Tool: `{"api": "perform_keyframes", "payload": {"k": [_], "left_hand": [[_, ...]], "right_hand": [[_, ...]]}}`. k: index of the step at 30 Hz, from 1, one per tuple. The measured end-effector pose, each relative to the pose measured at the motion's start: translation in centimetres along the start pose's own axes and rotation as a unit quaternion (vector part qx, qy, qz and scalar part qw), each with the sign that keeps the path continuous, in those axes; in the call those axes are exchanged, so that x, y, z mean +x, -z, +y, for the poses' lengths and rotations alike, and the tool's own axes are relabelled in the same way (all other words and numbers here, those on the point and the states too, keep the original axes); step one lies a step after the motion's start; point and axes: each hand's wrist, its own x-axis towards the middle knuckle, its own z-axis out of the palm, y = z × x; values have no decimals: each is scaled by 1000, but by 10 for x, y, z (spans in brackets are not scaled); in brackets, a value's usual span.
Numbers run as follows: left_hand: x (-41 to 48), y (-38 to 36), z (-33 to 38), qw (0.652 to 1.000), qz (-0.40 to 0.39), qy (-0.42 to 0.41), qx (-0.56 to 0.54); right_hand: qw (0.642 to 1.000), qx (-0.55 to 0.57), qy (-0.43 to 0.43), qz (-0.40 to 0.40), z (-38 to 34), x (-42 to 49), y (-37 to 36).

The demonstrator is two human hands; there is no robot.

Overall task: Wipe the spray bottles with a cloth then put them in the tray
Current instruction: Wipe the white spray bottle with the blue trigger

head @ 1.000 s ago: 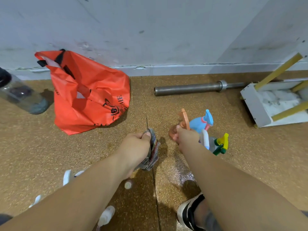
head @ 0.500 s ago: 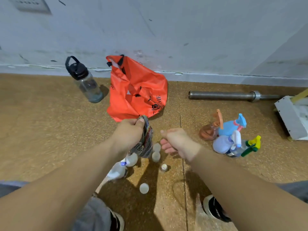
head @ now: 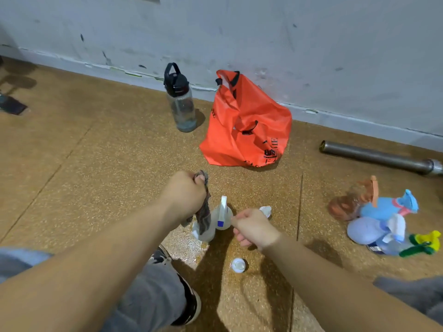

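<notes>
head view, looking down at a brown speckled floor [head: 96, 164] by a grey wall. on the left stands a clear water bottle [head: 181, 104] with a black lid, upright and well apart from the work.

next comes the left hand [head: 184, 192]. its fingers are curled tight round the top of a dark cloth [head: 203, 212], and the rest hangs down so it can rub things. the hanging end drapes over a white spray bottle [head: 203, 232] standing on the floor, so this looks like the one being wiped. just beside it, to the right, stands a second white bottle [head: 224, 214] with a little blue mark.

behind them, near the wall, an orange bag [head: 244, 123] sits slumped. it does not look like part of the job.

then the right hand [head: 251, 227]. its fingers are curled in and its thumb points at the second white bottle, maybe to steady it or pick it up. i cannot tell if it has hold of anything. a small round white thing [head: 238, 264] sits on the floor just below this hand.

far right, a metal bar [head: 378, 158] lies by the wall. a pile of colourful spray bottles [head: 378, 216] lies tipped together, maybe waiting for a wipe. the tray is not in sight, so no bottle can be seen in it.
</notes>
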Motion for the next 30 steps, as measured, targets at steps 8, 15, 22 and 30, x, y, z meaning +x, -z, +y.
{"api": "perform_keyframes", "payload": {"k": [8,15,22,30], "left_hand": [[11,-7,7,999,25,1,46],[15,-14,17,1000,8,6,26],[1,-6,41,997,6,-54,-48],[-25,12,76,972,75,-212,-75]], "right_hand": [[999,34,25,21,-19,20,-27],[995,36,37,84,-11,35,-7],[988,-12,131,77,-27,-8,55],[936,-180,291,83,-110,-127,126]]}}
